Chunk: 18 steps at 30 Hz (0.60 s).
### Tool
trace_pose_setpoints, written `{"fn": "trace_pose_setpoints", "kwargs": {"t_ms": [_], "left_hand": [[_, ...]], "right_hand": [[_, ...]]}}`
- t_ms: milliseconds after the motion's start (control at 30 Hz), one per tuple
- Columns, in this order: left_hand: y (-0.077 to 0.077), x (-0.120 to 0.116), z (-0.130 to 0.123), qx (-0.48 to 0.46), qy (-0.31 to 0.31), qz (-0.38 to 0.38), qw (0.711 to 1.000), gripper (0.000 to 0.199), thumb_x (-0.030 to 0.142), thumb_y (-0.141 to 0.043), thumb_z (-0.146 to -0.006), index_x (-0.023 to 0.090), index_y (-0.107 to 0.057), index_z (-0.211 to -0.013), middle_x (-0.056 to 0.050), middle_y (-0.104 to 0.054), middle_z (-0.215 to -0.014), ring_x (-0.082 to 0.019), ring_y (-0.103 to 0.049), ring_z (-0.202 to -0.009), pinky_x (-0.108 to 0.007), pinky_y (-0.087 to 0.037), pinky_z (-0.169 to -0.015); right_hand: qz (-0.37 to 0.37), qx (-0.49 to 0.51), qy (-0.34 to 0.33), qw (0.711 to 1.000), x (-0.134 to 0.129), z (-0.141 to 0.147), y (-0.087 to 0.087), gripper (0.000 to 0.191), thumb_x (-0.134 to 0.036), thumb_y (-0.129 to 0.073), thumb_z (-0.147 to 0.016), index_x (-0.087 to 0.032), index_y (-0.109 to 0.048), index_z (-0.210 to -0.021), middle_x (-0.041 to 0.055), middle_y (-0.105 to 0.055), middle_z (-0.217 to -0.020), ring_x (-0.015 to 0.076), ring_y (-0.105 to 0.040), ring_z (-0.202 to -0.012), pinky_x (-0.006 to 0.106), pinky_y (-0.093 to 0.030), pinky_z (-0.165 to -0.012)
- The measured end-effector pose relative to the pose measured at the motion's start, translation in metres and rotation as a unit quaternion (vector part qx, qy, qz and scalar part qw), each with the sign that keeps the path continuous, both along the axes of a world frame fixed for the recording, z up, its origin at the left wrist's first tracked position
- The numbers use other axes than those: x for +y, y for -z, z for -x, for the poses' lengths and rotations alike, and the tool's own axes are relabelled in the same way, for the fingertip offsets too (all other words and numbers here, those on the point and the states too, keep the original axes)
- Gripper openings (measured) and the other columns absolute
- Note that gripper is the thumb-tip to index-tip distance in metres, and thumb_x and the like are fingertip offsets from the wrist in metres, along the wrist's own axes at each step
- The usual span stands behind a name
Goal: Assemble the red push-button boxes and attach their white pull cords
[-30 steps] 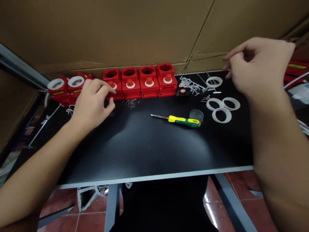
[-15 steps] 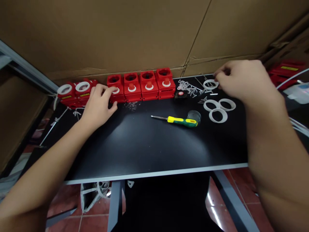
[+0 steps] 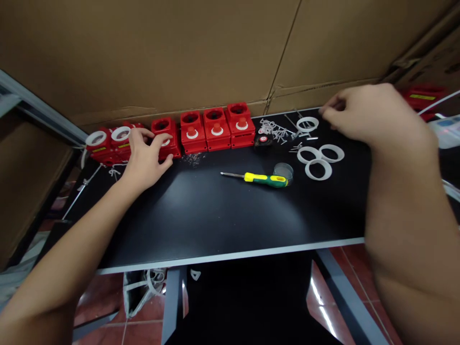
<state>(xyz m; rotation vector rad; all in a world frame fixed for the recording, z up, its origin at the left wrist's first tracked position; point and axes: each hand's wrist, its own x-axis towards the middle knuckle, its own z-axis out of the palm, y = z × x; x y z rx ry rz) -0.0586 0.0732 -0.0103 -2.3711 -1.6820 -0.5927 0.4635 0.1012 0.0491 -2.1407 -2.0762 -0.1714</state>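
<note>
Red box [image 3: 174, 140] sits by the left hand [image 3: 143, 160], fingers spread — the right hand [image 3: 366, 115] curls its own, pinch unclear.

Left hand [image 3: 145, 155]: bare, slim fingers, rounded knuckles, smooth back
Right hand [image 3: 362, 112]: bare, broad back, fingers partly hidden behind it
Left forearm [image 3: 100, 220]: bare, narrow at the wrist, widening toward the elbow
Right forearm [image 3: 402, 182]: bare, thick-looking, soft outline
Clothing [image 3: 247, 302]: black at the lap, too dark to show folds or seams
Triangle [image 3: 195, 274]: small, white, rounded corners, an outline against the black; printed or loose, cannot tell
</note>
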Motion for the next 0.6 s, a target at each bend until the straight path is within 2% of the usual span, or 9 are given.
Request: {"fn": "trace_pose_setpoints", "kwargs": {"t_ms": [67,133,200,333,400,467,533,600], "left_hand": [[0.002,0.001,0.001,-0.005,0.006,-0.003,1.000,0.054,0.035,-0.079,-0.098,0.032,-0.066,-0.151,-0.019,-0.046,-0.165,-0.051,-0.040,-0.168,-0.076,-0.045,-0.138],[0.002,0.002,0.002,-0.005,0.018,0.000,1.000,0.052,0.038,-0.076,-0.100,0.031,-0.065,-0.150,-0.019,-0.040,-0.175,-0.050,-0.033,-0.175,-0.075,-0.040,-0.142],[0.000,0.002,0.002,-0.005,0.020,0.010,1.000,0.049,0.042,-0.070,-0.104,0.029,-0.065,-0.150,-0.019,-0.041,-0.179,-0.049,-0.037,-0.175,-0.074,-0.038,-0.144],[-0.011,0.002,0.006,-0.008,0.030,0.048,0.998,0.050,0.040,-0.062,-0.106,0.020,-0.066,-0.151,-0.017,-0.046,-0.185,-0.047,-0.043,-0.174,-0.075,-0.038,-0.142],[-0.014,0.005,0.010,-0.011,0.039,0.057,0.998,0.046,0.036,-0.057,-0.107,0.022,-0.066,-0.150,-0.016,-0.048,-0.186,-0.042,-0.045,-0.175,-0.069,-0.039,-0.145],[-0.012,0.010,0.016,-0.016,0.051,0.051,0.997,0.043,0.034,-0.055,-0.108,0.028,-0.065,-0.150,-0.013,-0.054,-0.183,-0.038,-0.047,-0.175,-0.066,-0.041,-0.145],[-0.008,0.017,0.022,-0.018,0.074,0.028,0.997,0.041,0.033,-0.056,-0.109,0.030,-0.064,-0.148,-0.013,-0.059,-0.177,-0.039,-0.053,-0.170,-0.070,-0.045,-0.141],[-0.003,0.023,0.029,-0.020,0.104,-0.007,0.994,0.034,0.034,-0.059,-0.110,0.029,-0.067,-0.143,-0.015,-0.066,-0.165,-0.042,-0.061,-0.159,-0.073,-0.052,-0.133]], "right_hand": [[0.035,-0.003,0.020,0.999,-0.001,0.004,0.000,0.031,-0.037,-0.067,-0.108,-0.016,-0.090,-0.114,0.0196,-0.086,-0.107,0.0289,-0.071,-0.090,0.045,-0.050,-0.083],[0.065,-0.007,0.025,0.998,-0.001,0.007,0.000,0.025,-0.031,-0.073,-0.105,-0.015,-0.091,-0.111,0.0199,-0.086,-0.108,0.0279,-0.071,-0.088,0.044,-0.050,-0.082],[0.075,-0.012,0.023,0.997,0.000,0.008,0.000,0.025,-0.026,-0.073,-0.104,-0.013,-0.091,-0.117,0.0225,-0.087,-0.115,0.0283,-0.072,-0.093,0.044,-0.050,-0.085],[0.073,-0.020,0.006,0.997,0.002,0.004,0.004,0.040,-0.017,-0.066,-0.108,-0.010,-0.085,-0.143,0.0267,-0.082,-0.137,0.0297,-0.074,-0.115,0.045,-0.050,-0.101],[0.075,-0.022,-0.005,0.997,0.004,0.003,0.008,0.045,-0.015,-0.062,-0.110,-0.010,-0.081,-0.150,0.0272,-0.078,-0.146,0.0301,-0.073,-0.126,0.046,-0.049,-0.108],[0.086,-0.025,-0.007,0.996,0.007,0.002,0.013,0.044,-0.015,-0.062,-0.110,-0.011,-0.082,-0.149,0.0266,-0.077,-0.149,0.0312,-0.072,-0.130,0.046,-0.050,-0.111],[0.102,-0.028,0.003,0.994,0.011,0.002,0.016,0.037,-0.015,-0.064,-0.111,-0.013,-0.085,-0.141,0.0249,-0.078,-0.144,0.0324,-0.074,-0.130,0.046,-0.053,-0.111],[0.117,-0.032,0.017,0.992,0.014,0.002,0.019,0.029,-0.024,-0.071,-0.114,-0.017,-0.083,-0.139,0.0202,-0.079,-0.144,0.0319,-0.076,-0.129,0.047,-0.060,-0.110]]}}
